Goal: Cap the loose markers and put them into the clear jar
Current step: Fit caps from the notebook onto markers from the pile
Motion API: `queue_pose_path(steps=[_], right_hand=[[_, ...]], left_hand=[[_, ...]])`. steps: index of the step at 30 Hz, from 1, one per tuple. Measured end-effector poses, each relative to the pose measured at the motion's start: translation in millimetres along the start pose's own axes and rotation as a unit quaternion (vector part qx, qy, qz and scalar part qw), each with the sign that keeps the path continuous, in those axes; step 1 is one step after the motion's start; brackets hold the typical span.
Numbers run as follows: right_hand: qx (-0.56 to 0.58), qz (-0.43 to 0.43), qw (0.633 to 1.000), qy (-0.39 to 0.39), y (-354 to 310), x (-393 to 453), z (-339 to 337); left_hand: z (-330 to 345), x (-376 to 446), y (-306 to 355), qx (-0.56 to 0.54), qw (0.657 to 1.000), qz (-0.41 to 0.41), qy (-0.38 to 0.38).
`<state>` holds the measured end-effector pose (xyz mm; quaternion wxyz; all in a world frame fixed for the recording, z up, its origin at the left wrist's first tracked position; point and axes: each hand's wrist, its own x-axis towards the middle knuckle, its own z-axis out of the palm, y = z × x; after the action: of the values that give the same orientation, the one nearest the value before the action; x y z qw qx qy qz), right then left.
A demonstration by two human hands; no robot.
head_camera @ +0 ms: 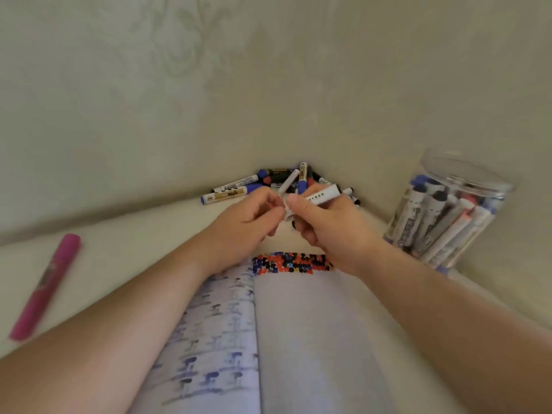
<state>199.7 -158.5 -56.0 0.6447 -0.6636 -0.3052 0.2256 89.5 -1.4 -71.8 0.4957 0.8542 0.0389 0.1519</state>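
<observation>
A pile of loose markers (239, 186) with blue, black and red caps lies in the corner against the wall. My right hand (325, 225) grips a white marker (324, 194) that points up and to the right. My left hand (251, 222) pinches a small piece at that marker's near end; blur hides what it is. Both hands meet just in front of the pile. The clear jar (448, 210) stands at the right, tilted in view, and holds several capped markers. A pink marker (44, 288) lies alone at the far left.
An open notebook (298, 339) with blue ink marks and a coloured dotted band lies under my forearms. The patterned wall (209, 85) closes off the back. The pale surface (134, 240) runs between the pink marker and the pile.
</observation>
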Motion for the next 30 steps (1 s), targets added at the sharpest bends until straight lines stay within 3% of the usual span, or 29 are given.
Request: queue_pose_path(steps=[2, 5, 12, 20, 25, 27, 30], right_hand=[[0.012, -0.045, 0.998, 0.032, 10.8, 6.3, 1.3], [0.014, -0.066, 0.997, 0.044, 17.2, 7.9, 0.5], [0.076, -0.040, 0.995, -0.058, 15.0, 5.4, 2.6], [0.100, -0.040, 0.994, -0.035, 7.8, -2.0, -0.1], [0.140, -0.047, 0.988, 0.041, -14.4, -9.7, -18.6], [0.118, -0.047, 0.992, 0.029, -24.2, -16.8, -28.2], [-0.003, -0.021, 0.999, -0.036, -25.0, -27.6, -41.1]], left_hand=[[2.7, 0.8, -0.1, 0.109, 0.994, 0.028, -0.015], [4.6, 1.3, -0.5, 0.153, 0.987, 0.035, -0.024], [2.4, -1.3, 1.4, 0.148, 0.987, 0.039, -0.047], [-0.3, -2.0, 1.3, 0.119, 0.991, 0.030, -0.047], [-1.5, -0.4, 1.3, 0.100, 0.992, -0.008, -0.083], [-2.5, -1.6, 1.7, 0.099, 0.988, -0.014, -0.116], [-3.9, -4.5, 2.5, 0.120, 0.981, -0.015, -0.149]])
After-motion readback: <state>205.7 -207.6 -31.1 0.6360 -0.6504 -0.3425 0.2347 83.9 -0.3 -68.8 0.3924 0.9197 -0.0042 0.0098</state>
